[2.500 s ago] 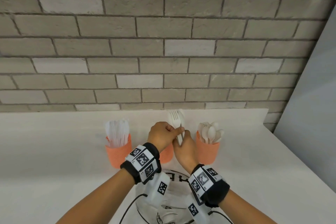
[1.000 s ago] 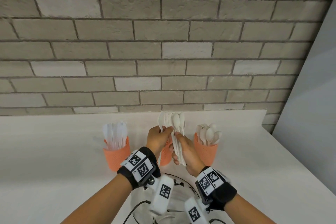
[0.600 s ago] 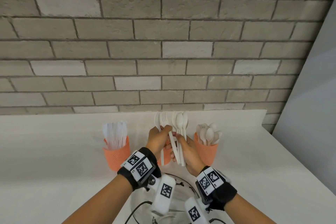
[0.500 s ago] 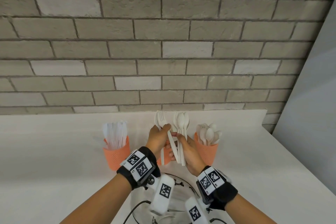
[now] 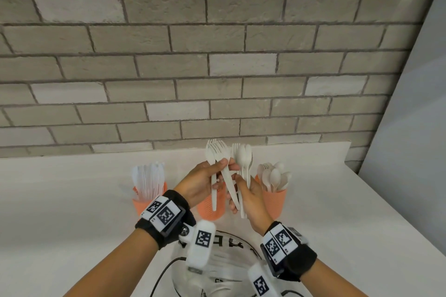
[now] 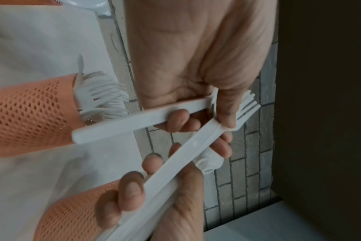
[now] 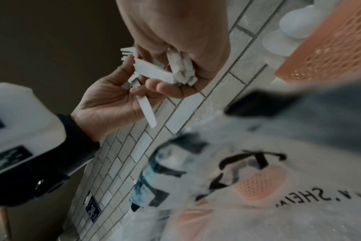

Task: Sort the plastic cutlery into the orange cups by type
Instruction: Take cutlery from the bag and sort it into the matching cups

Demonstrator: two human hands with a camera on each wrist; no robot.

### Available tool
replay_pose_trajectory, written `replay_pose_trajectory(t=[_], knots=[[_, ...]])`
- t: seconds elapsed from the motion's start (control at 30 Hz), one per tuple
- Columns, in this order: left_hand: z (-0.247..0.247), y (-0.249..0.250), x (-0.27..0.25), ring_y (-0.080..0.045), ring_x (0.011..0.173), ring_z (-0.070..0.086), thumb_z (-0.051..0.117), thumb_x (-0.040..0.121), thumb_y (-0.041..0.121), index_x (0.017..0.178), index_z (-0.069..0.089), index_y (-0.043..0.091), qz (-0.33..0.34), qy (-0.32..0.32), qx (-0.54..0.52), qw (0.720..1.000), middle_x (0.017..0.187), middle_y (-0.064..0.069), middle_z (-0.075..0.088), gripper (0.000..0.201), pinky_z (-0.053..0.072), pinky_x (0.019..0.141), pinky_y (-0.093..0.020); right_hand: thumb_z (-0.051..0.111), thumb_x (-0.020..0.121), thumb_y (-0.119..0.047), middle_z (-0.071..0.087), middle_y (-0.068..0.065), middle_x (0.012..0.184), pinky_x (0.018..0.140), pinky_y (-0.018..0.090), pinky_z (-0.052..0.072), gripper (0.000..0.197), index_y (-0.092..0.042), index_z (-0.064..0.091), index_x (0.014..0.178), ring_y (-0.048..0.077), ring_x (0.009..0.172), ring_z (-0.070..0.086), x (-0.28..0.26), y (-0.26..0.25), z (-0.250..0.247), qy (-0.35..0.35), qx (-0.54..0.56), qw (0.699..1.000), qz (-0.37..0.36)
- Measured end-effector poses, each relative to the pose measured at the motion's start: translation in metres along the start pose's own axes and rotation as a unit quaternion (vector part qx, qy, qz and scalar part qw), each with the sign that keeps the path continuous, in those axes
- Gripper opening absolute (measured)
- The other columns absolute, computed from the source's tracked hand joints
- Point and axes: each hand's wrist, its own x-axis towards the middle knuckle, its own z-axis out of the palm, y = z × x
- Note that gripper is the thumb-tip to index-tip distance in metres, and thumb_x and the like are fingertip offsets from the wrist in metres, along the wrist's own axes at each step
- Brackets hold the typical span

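The left hand (image 5: 201, 182) pinched two forks (image 5: 215, 155) upright, right above the middle cup (image 5: 209, 210); the right hand (image 5: 251, 198) gripped the mixed bundle (image 5: 244, 164) beside them.

Three orange cups stand in a row on the white worktop (image 5: 60, 200) close under the brick wall (image 5: 217, 67): the left cup (image 5: 142, 202) is crammed with knives, the right cup (image 5: 275, 202) with spoons, both topped by upright cutlery that blocks entry from above. The middle cup (image 5: 207, 210) sits under the left hand (image 5: 200, 183) and right hand (image 5: 251, 198), whose fingers hold forks and spoons above its mouth. Open worktop lies wide to the left and to the right of the row. A clear plastic bag (image 5: 224, 270) lies on the near edge below the wrists. A grey panel (image 5: 410, 128) bounds the right side
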Motion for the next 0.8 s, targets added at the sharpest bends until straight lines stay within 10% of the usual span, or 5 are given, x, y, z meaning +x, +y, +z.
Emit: replay_pose_trajectory(t=[0.37, 0.6, 0.8], knots=[[-0.002, 0.023, 0.021, -0.011, 0.049, 0.052, 0.043, 0.097, 0.019, 0.110, 0.048, 0.008, 0.053, 0.139, 0.128, 0.981, 0.054, 0.004, 0.060, 0.018, 0.043, 0.050, -0.022, 0.040, 0.099, -0.022, 0.065, 0.005, 0.074, 0.055, 0.028, 0.053, 0.018, -0.018, 0.055, 0.091, 0.018, 0.063, 0.063, 0.006, 0.005, -0.003, 0.025, -0.052, 0.998, 0.031], [-0.025, 0.023, 0.051, -0.012, 0.053, 0.037, 0.039, 0.098, 0.012, 0.119, 0.040, 0.009, 0.177, 0.253, 0.156, 0.938, 0.064, -0.001, 0.038, 0.021, 0.038, 0.047, -0.019, 0.044, 0.092, -0.012, 0.040, -0.003, 0.052, 0.045, 0.021, 0.034, 0.010, -0.010, 0.053, 0.092, 0.009, 0.042, 0.034, 0.014, 0.005, -0.032, 0.066, -0.069, 0.990, 0.102], [-0.032, 0.009, 0.067, -0.011, 0.053, 0.038, 0.045, 0.097, 0.023, 0.091, 0.049, 0.008, 0.212, 0.314, 0.160, 0.912, 0.061, 0.000, 0.039, 0.016, 0.039, 0.046, -0.015, 0.047, 0.089, -0.014, 0.031, -0.010, 0.041, 0.037, 0.016, 0.018, 0.011, -0.013, 0.047, 0.078, 0.005, 0.034, 0.022, 0.011, 0.002, -0.038, 0.045, -0.066, 0.989, 0.125]])
